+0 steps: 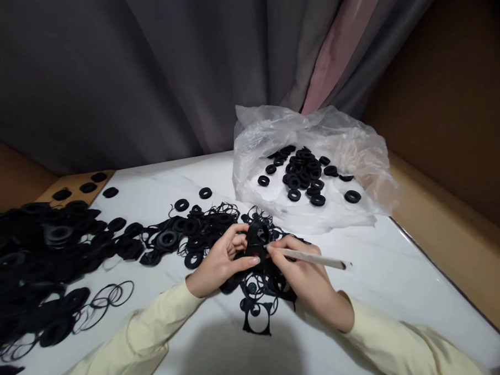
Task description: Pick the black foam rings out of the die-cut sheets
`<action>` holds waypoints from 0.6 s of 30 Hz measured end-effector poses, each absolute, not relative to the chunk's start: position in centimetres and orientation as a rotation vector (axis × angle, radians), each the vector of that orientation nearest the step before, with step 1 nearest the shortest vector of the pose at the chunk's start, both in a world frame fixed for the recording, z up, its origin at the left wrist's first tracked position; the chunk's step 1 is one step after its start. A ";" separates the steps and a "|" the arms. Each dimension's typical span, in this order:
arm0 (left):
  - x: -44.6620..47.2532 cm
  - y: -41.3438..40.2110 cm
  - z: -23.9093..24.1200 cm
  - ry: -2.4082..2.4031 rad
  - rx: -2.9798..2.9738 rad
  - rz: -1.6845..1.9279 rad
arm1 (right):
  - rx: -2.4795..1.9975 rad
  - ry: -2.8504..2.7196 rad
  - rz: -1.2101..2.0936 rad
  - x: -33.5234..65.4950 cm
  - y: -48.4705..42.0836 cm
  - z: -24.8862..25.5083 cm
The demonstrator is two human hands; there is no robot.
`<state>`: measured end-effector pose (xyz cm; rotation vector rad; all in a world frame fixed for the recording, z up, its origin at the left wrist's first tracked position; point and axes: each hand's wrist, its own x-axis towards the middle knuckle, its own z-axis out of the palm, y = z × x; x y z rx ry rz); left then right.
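White marble table (pixel 395 271): my left hand (pixel 217 263) pinches a black rubber sheet (pixel 256 240); my right hand (pixel 308 278) fingers, pressed together, grip a pencil-like tool (pixel 317 260) against it.

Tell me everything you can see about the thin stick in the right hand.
The stick is thin, straight and pale, perhaps wood, with a dark far tip. The right hand grips it like a pen, nearly level, with the long end pointing right above the white table. Its near end meets the black rubber piece pinched by the left hand.
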<state>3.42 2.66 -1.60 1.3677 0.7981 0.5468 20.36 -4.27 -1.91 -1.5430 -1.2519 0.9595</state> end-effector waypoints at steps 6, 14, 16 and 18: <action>3.1 2.8 -1.8 0.787 1.419 0.519 | -1.508 -1.337 0.887 20.2 -4.2 -2.4; 3.2 2.5 -1.1 0.595 1.429 0.373 | -1.413 -1.339 0.884 20.5 -3.8 -3.5; 3.2 2.6 -1.0 0.574 1.407 0.386 | -1.449 -1.319 0.893 20.6 -3.7 -3.5; 3.2 2.7 -1.0 0.566 1.351 0.439 | -1.484 -1.289 0.907 20.6 -3.7 -3.3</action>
